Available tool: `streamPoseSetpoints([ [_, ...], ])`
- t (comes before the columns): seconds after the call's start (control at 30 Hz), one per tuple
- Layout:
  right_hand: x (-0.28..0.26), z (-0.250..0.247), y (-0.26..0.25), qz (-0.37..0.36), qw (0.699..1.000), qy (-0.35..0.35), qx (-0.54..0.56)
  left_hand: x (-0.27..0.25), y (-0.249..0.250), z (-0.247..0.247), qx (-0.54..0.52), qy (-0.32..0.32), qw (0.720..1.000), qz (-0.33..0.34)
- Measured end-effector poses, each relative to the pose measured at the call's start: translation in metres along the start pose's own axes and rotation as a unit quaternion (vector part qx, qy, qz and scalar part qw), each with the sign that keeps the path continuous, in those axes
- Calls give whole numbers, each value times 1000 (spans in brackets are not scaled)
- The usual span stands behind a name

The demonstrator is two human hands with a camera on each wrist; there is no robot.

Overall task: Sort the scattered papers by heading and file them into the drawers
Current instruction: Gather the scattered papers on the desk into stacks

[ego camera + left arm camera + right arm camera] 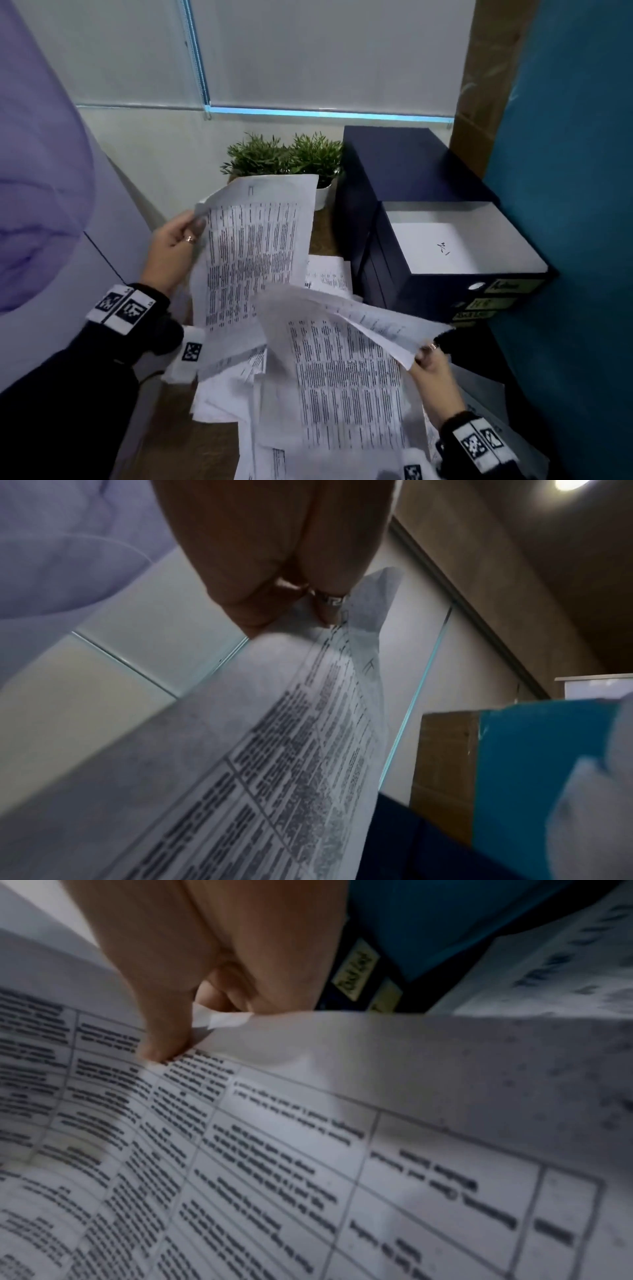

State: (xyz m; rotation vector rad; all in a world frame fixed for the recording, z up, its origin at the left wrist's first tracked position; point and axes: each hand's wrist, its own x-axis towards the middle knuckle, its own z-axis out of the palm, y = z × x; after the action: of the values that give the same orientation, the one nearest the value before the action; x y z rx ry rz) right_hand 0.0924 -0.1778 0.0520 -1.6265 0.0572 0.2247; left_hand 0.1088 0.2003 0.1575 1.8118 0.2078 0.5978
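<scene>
My left hand (185,236) pinches the top left corner of a printed sheet (253,253) and holds it upright above the desk; in the left wrist view the left hand (301,607) grips the printed sheet (274,750) at its edge. My right hand (428,356) pinches the corner of a few printed sheets (342,370) that fan out to the left; up close the right hand (192,1031) clamps these printed sheets (308,1150) with the thumb on top. More scattered papers (233,401) lie beneath. The dark blue drawer unit (404,171) has its top drawer (459,240) pulled out with a white sheet inside.
Two small potted plants (284,157) stand behind the papers against the wall. A teal panel (568,171) closes off the right side, close to the drawer unit. Yellow labels (507,286) mark the drawer fronts. A pale purple surface (41,171) fills the left.
</scene>
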Motion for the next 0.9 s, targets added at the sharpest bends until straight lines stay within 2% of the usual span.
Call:
streamPoseSetpoints([
  [0.03,3,5,-11,-24,1000,7,-11,-1,14,-4,-15,-10,1000,3],
  [0.1,6,15,-34,-58,998,-21,8,-3,36,-6,-48,-30,998,-2],
  [0.2,10,33,-76,-91,993,-30,73,-9,52,-1,-94,-50,992,-68],
  [0.3,16,45,-97,-86,992,-43,88,-14,55,-2,-100,-96,980,-145],
  [0.4,17,45,-98,-56,991,-89,77,-34,57,11,-202,-147,946,-207],
  [0.47,17,41,-87,-34,992,-97,71,-52,54,25,-239,-167,927,-235],
  [0.57,18,34,-60,1,998,-32,47,-80,43,39,-297,-204,882,-304],
  [0.63,19,28,-41,27,999,1,34,-98,23,52,-251,-197,890,-325],
  [0.7,19,22,-22,74,996,-23,42,-117,-5,64,-134,-196,923,-304],
  [0.73,19,20,-11,103,993,-47,26,-124,-21,69,-76,-214,928,-296],
  [0.83,16,16,15,171,977,-115,-47,-137,-49,75,1,-252,911,-327],
  [0.9,16,18,27,180,974,-121,-69,-132,-61,76,-5,-270,891,-364],
])
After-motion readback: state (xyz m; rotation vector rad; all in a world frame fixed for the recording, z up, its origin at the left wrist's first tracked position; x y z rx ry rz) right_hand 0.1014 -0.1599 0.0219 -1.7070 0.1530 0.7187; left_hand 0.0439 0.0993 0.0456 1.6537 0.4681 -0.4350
